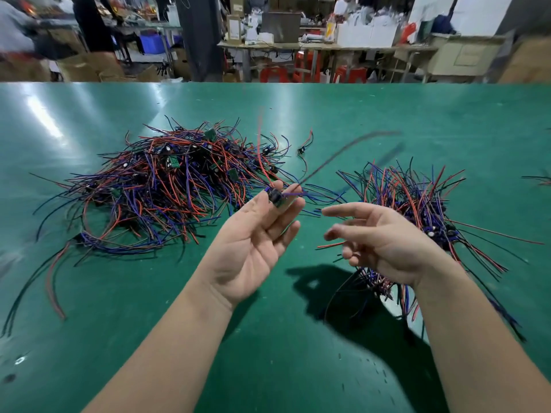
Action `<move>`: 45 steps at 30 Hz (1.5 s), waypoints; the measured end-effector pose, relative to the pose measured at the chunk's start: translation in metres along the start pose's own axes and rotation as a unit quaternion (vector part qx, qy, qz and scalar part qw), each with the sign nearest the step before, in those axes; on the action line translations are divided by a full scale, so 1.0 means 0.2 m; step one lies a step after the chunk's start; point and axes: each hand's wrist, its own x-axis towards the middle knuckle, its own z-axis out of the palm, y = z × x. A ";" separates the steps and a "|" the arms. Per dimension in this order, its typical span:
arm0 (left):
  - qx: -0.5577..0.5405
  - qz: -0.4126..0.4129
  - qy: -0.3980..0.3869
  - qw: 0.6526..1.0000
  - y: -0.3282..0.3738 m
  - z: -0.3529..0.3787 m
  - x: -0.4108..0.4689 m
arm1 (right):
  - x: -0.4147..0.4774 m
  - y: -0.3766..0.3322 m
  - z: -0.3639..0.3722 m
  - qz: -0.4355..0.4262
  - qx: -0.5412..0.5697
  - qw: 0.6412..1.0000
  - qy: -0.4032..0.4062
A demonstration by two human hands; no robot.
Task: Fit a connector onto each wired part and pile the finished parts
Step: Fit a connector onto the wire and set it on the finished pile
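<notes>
My left hand [253, 236] is raised palm up over the green table [89, 293] and pinches a small wired part [275, 197] between thumb and fingertips. Its red, blue and dark wires trail up and to the right, blurred. My right hand [378, 236] hovers just right of it, fingers relaxed and slightly curled, holding nothing. A big heap of wired parts [179, 186] with red, blue and black leads lies to the left. A second heap [423, 210] lies under and behind my right hand.
A single loose part [302, 147] lies between the two heaps at the back. A few wires [539, 179] show at the right edge. Beyond the table's far edge are benches, boxes, red stools and people.
</notes>
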 end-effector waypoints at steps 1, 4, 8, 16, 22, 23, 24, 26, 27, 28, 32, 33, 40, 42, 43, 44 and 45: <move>0.010 0.002 0.005 1.000 0.00 0.00 0.00 | -0.01 0.01 0.02 -0.013 -0.001 0.999 -0.031; 0.074 0.030 0.037 0.996 -0.03 0.01 -0.01 | -0.01 0.02 0.08 -0.058 0.059 0.991 -0.102; 0.211 0.146 0.050 0.965 -0.09 0.03 -0.02 | 0.02 0.04 0.14 -0.066 0.125 0.987 -0.081; 0.475 0.249 -0.008 0.844 -0.12 0.00 -0.03 | 0.02 0.05 0.13 -0.038 0.077 0.996 -0.020; 0.501 0.192 0.007 0.844 -0.09 -0.05 -0.01 | 0.03 0.02 0.06 -0.078 0.074 0.993 0.054; 0.479 0.185 0.044 0.857 -0.08 -0.05 -0.01 | 0.03 0.02 0.05 -0.089 0.055 0.992 0.066; 0.463 0.179 0.079 0.864 -0.07 -0.05 -0.01 | 0.03 0.02 0.05 -0.098 0.033 0.992 0.075; 0.434 0.154 0.121 0.880 -0.07 -0.03 -0.01 | 0.03 0.03 0.05 -0.111 -0.006 0.990 0.085; 0.416 0.128 0.126 0.891 -0.07 -0.03 -0.01 | 0.03 0.03 0.05 -0.116 -0.018 0.990 0.084; 0.404 0.100 0.122 0.901 -0.08 -0.02 -0.01 | 0.03 0.04 0.06 -0.121 -0.027 0.989 0.080; 0.386 0.014 0.072 0.920 -0.15 0.02 -0.03 | 0.03 0.06 0.09 -0.146 -0.096 0.983 0.054; 0.372 0.000 0.063 0.926 -0.16 0.02 -0.03 | 0.03 0.07 0.10 -0.148 -0.114 0.981 0.054; 0.389 -0.014 0.065 0.919 -0.15 0.02 -0.03 | 0.04 0.08 0.10 -0.153 -0.125 0.977 0.079; 0.390 -0.015 0.066 0.918 -0.14 0.03 -0.04 | 0.04 0.07 0.10 -0.158 -0.126 0.975 0.095; 0.397 -0.017 0.066 0.915 -0.14 0.03 -0.04 | 0.04 0.06 0.09 -0.163 -0.120 0.973 0.106; 0.408 -0.019 0.062 0.911 -0.13 0.04 -0.04 | 0.03 0.04 0.07 -0.168 -0.112 0.972 0.118; 0.414 -0.024 0.056 0.908 -0.12 0.04 -0.04 | 0.03 0.03 0.05 -0.173 -0.102 0.971 0.126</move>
